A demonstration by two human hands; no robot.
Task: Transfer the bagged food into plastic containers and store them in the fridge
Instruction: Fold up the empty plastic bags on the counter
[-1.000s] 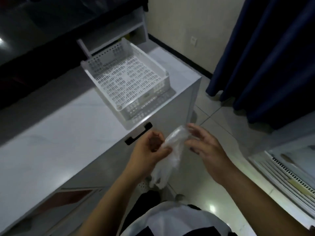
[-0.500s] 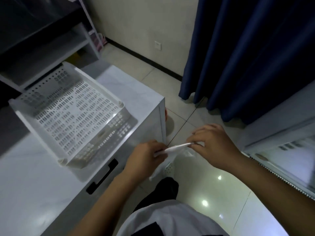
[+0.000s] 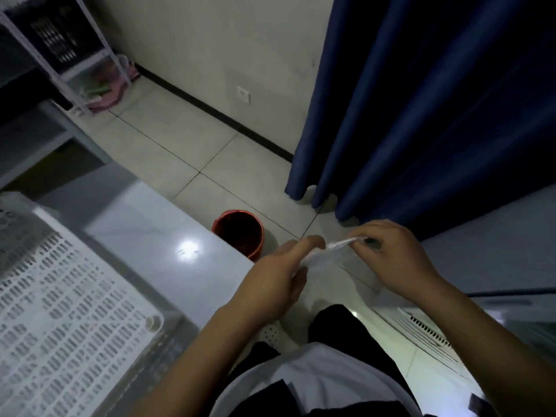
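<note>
A thin clear plastic bag or glove (image 3: 326, 254) is stretched between my two hands above the tiled floor; which of the two it is I cannot tell. My left hand (image 3: 278, 275) pinches its left end with thumb and fingers. My right hand (image 3: 391, 260) pinches its upper right edge with curled fingertips. The plastic looks empty. No food and no plastic container shows in the head view. The fridge (image 3: 496, 266) stands at the right, its lower vent visible.
A white perforated basket (image 3: 60, 311) sits on the white counter (image 3: 168, 236) at the left. A red bucket (image 3: 239, 233) stands on the floor past the counter's corner. Dark blue curtains (image 3: 421, 100) hang at the right. A white shelf rack (image 3: 75, 64) stands at the back left.
My view has swung to the right, away from the counter, and the red bucket has come into sight. Both hands still hold the plastic, now pulled out flatter between them.
</note>
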